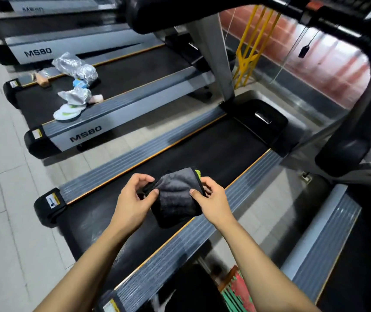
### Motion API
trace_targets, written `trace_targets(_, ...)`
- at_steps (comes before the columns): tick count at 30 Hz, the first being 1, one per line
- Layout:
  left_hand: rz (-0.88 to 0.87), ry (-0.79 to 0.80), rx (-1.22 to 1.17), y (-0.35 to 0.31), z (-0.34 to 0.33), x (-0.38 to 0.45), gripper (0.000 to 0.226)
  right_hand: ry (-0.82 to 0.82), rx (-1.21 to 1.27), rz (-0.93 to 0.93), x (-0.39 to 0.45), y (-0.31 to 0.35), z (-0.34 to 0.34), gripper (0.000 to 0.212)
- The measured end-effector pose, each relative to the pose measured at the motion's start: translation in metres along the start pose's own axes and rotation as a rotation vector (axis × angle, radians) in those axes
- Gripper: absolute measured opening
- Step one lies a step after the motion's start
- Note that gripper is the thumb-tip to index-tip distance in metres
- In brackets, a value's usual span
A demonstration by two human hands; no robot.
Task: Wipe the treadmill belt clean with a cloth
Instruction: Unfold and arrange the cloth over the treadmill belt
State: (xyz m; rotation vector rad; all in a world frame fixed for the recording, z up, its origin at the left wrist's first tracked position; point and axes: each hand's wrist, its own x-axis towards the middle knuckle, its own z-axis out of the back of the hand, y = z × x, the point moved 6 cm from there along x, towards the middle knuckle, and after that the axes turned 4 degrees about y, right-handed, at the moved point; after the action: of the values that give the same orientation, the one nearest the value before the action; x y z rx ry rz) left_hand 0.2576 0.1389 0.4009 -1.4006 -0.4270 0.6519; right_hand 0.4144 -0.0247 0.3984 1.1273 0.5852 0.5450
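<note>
A dark grey fleecy cloth (pixel 175 197) with a black border and a bit of yellow-green at its top right corner hangs in the air above the black treadmill belt (pixel 202 152). My left hand (pixel 135 194) pinches the cloth's left edge between thumb and fingers. Its right edge is pinched by my right hand (pixel 211 199). The cloth is held stretched between both hands, clear of the belt. The belt runs from near me up to the black motor cover (pixel 261 118).
Grey ribbed side rails (pixel 175 246) with orange trim flank the belt. The neighbouring treadmill (pixel 135 70) on the left carries plastic bags (pixel 76 68), white shoes (pixel 67 112) and small items. Black handlebars (pixel 342 25) arch overhead at right. Tiled floor (pixel 4 199) lies to the left.
</note>
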Motion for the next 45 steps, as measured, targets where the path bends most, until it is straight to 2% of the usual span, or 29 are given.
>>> trace_targets(7, -0.019, -0.06, -0.011, -0.014, -0.003, 0.032, 0.03, 0.039, -0.027, 0.045, 0.041, 0.026, 0.016, 0.012)
trace_targets(11, -0.01, -0.128, -0.023, -0.013, -0.007, 0.05, 0.027, 0.102, -0.061, 0.082, 0.074, 0.031, 0.022, 0.012)
trace_targets(18, 0.006, -0.275, 0.022, 0.0, -0.056, 0.094, 0.024, 0.21, -0.118, 0.122, 0.144, 0.009, 0.058, 0.013)
trace_targets(25, 0.056, -0.305, 0.065, 0.017, -0.147, 0.143, 0.027, 0.187, -0.149, 0.066, 0.191, -0.059, 0.137, 0.011)
trace_targets(30, 0.064, -0.21, 0.085, 0.038, -0.199, 0.174, 0.029, 0.101, -0.16, 0.006, 0.203, -0.107, 0.177, 0.013)
trace_targets(37, 0.03, -0.12, 0.086, 0.12, -0.235, 0.223, 0.028, 0.021, -0.226, -0.006, 0.23, -0.188, 0.177, 0.011)
trace_targets(45, 0.047, -0.045, 0.049, 0.241, -0.276, 0.278, 0.027, 0.009, -0.041, -0.088, 0.282, -0.317, 0.151, 0.014)
